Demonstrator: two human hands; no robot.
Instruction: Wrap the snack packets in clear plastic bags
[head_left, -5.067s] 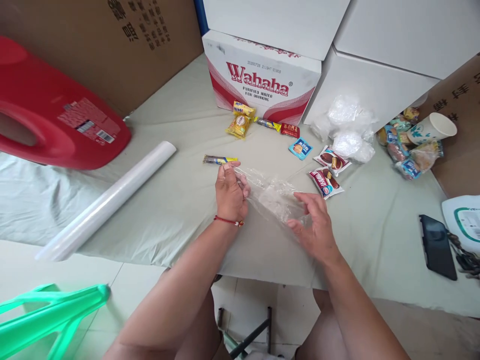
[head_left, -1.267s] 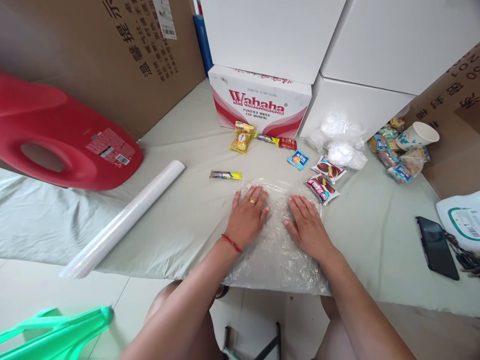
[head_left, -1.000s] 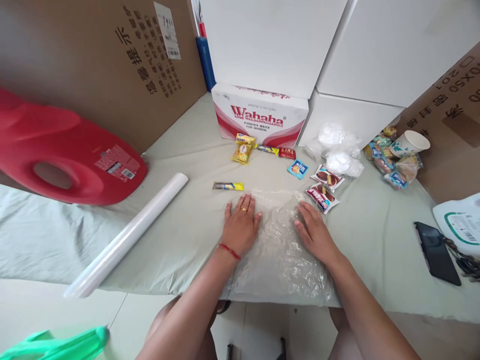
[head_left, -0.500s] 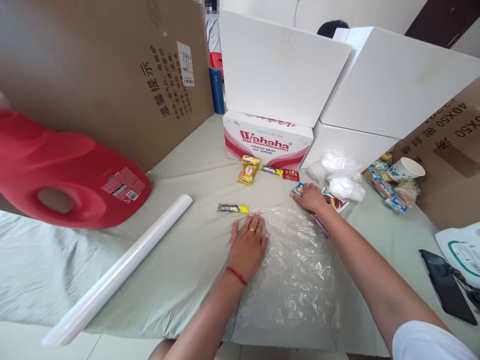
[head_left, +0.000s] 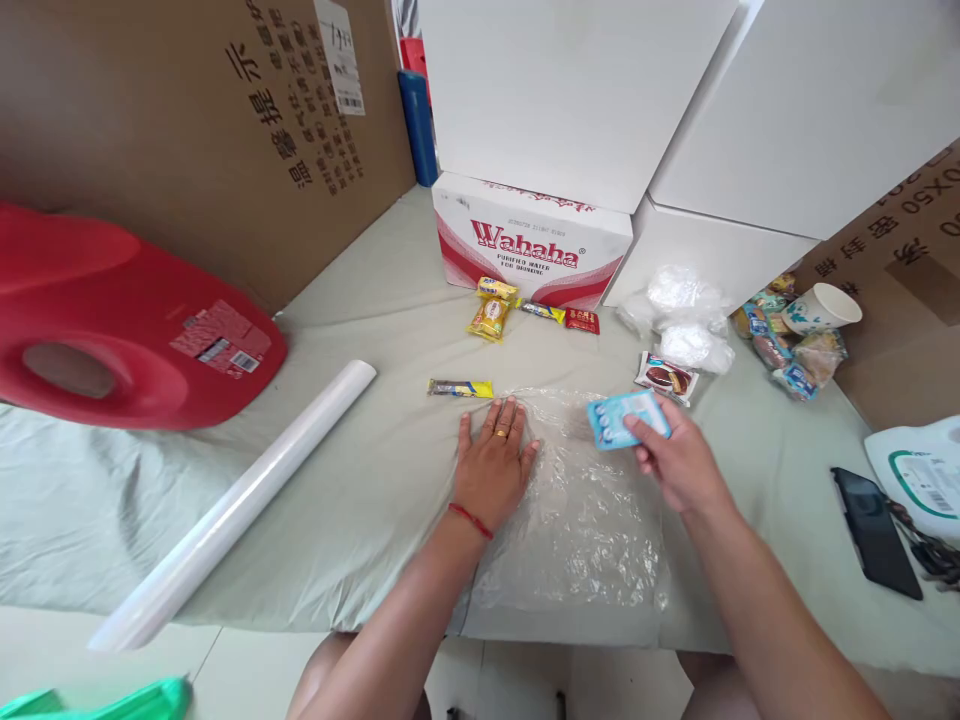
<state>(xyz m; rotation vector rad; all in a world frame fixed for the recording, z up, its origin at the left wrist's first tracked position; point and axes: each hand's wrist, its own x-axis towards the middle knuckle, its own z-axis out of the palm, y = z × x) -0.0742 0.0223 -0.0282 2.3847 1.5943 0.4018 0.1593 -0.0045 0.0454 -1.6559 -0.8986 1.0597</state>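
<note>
My left hand (head_left: 495, 460) lies flat with its fingers apart, pressing the upper left edge of a clear plastic bag (head_left: 570, 545) spread on the cloth. Just beyond its fingertips is a yellow-and-dark snack stick (head_left: 460, 388). Above the bag's right upper part, my right hand (head_left: 679, 455) grips a flat light-blue packet (head_left: 611, 420) between thumb and fingers. A chocolate pie in a wrapper (head_left: 666, 378) rests on the cloth behind that hand.
Small wrapped snacks (head_left: 491, 318) lie before a Wahaba-style white and red carton (head_left: 529, 245). Crumpled plastic bags (head_left: 686, 345), a paper cup (head_left: 821, 308) and a phone (head_left: 876, 532) are at the right. A white roll (head_left: 247, 500) and a red jug (head_left: 150, 330) stand left.
My right hand has lifted the light-blue packet off the cloth and drawn it nearer, over the bag. My left hand stays flat on the bag's edge. The view has tilted downward.
</note>
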